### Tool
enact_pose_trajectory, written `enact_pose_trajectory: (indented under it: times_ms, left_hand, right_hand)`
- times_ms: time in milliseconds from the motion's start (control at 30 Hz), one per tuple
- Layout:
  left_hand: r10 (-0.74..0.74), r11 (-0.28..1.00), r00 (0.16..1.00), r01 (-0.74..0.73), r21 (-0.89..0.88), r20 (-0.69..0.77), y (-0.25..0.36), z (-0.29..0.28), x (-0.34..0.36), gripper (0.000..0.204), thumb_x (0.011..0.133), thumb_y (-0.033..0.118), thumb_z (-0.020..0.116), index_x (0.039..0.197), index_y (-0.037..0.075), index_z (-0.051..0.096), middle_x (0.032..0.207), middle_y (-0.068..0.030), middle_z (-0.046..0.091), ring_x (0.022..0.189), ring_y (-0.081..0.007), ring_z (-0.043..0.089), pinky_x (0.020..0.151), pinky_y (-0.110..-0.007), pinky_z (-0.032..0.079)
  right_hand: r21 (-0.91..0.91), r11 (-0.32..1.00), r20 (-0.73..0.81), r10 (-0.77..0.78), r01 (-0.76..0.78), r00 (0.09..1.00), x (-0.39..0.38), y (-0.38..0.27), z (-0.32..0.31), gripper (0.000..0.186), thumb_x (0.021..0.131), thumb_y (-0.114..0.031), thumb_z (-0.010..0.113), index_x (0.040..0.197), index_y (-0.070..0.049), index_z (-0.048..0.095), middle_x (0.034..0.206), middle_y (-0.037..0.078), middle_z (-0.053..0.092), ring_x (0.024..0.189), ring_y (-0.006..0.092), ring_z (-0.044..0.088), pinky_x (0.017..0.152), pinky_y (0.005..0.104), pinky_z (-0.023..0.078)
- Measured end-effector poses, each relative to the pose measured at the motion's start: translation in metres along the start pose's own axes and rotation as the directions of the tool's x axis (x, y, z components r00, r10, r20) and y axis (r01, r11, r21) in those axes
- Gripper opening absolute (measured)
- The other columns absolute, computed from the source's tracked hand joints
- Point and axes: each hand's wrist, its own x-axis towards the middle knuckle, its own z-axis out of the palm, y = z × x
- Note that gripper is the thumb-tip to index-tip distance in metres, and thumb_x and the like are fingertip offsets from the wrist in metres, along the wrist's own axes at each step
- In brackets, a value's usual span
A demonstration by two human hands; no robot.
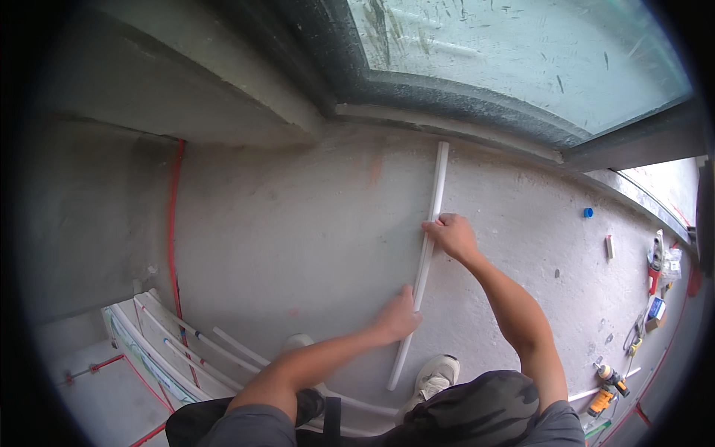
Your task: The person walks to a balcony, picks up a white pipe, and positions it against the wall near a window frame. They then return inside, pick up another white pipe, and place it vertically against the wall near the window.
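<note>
A long, straight white pipe (426, 272) runs from near the window wall down toward my feet, slightly tilted across the grey floor. My right hand (453, 237) is closed on its upper part, with thumb and fingers pinching it. Lower down, my left hand (396, 319) grips the same pipe from the left side, its fingers partly hidden. The pipe's far end and near end stick out free beyond the two hands. Whether the pipe rests on the floor or is held just above it, I cannot tell.
White pipes and strips (216, 344) lie at lower left, beside red lines on the wall. A yellow cordless drill (600, 402), a red power tool (655, 272), small boxes (656, 311) and a blue cap (588, 212) lie at right. Above is a dusty window (521, 56).
</note>
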Motion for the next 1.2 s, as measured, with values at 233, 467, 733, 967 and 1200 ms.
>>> enact_pose_trajectory:
  times_ms: [233, 467, 733, 967, 1200]
  left_hand:
    - [-0.026, 0.995, 0.998, 0.032, 0.089, -0.064, 0.020, -0.001, -0.001, 0.054, 0.086, 0.018, 0.064, 0.130, -0.002, 0.038, 0.097, -0.0295, 0.067, 0.090, -0.0486, 0.066, 0.082, -0.055, 0.052]
    - [0.016, 0.995, 0.995, -0.006, 0.102, -0.098, 0.015, 0.009, 0.004, 0.048, 0.091, 0.025, 0.061, 0.126, 0.003, 0.036, 0.091, -0.0318, 0.067, 0.085, -0.0518, 0.065, 0.078, -0.060, 0.052]
    - [0.067, 0.996, 0.989, -0.057, 0.075, -0.130, 0.008, 0.009, 0.004, 0.049, 0.091, 0.027, 0.062, 0.126, 0.002, 0.037, 0.090, -0.0316, 0.067, 0.085, -0.0524, 0.065, 0.077, -0.060, 0.052]
    - [0.096, 0.995, 0.986, -0.097, -0.002, -0.135, 0.006, 0.004, 0.005, 0.048, 0.089, 0.024, 0.063, 0.124, 0.001, 0.040, 0.088, -0.0311, 0.067, 0.082, -0.0519, 0.065, 0.075, -0.060, 0.051]
    - [0.069, 0.997, 0.984, -0.071, -0.004, -0.162, -0.002, 0.010, 0.009, 0.053, 0.085, 0.029, 0.065, 0.127, 0.003, 0.045, 0.088, -0.0266, 0.069, 0.085, -0.0486, 0.066, 0.079, -0.055, 0.052]
  right_hand:
    - [-0.206, 0.979, -0.063, -0.023, 0.010, 0.998, -0.002, -0.006, -0.006, 0.046, 0.085, -0.047, 0.061, 0.077, -0.002, 0.066, 0.077, 0.018, 0.069, 0.076, 0.0363, 0.066, 0.070, 0.0463, 0.051]
    - [-0.259, 0.964, -0.065, -0.074, 0.055, 0.995, 0.001, 0.000, -0.009, 0.046, 0.086, -0.047, 0.058, 0.077, -0.003, 0.066, 0.079, 0.020, 0.068, 0.078, 0.0386, 0.066, 0.071, 0.0484, 0.050]
    - [-0.239, 0.969, -0.086, -0.085, 0.063, 0.993, 0.003, 0.002, -0.001, 0.046, 0.085, -0.048, 0.058, 0.077, -0.003, 0.067, 0.078, 0.020, 0.069, 0.076, 0.0388, 0.066, 0.070, 0.0477, 0.050]
    - [-0.172, 0.981, -0.104, -0.112, 0.093, 0.988, 0.003, 0.004, 0.001, 0.047, 0.087, -0.046, 0.063, 0.072, -0.001, 0.062, 0.069, 0.016, 0.064, 0.065, 0.0298, 0.061, 0.064, 0.0432, 0.045]
    - [-0.186, 0.981, -0.080, -0.078, 0.062, 0.994, 0.004, 0.003, 0.000, 0.045, 0.084, -0.047, 0.060, 0.077, -0.004, 0.067, 0.076, 0.019, 0.068, 0.073, 0.0367, 0.066, 0.069, 0.0465, 0.050]
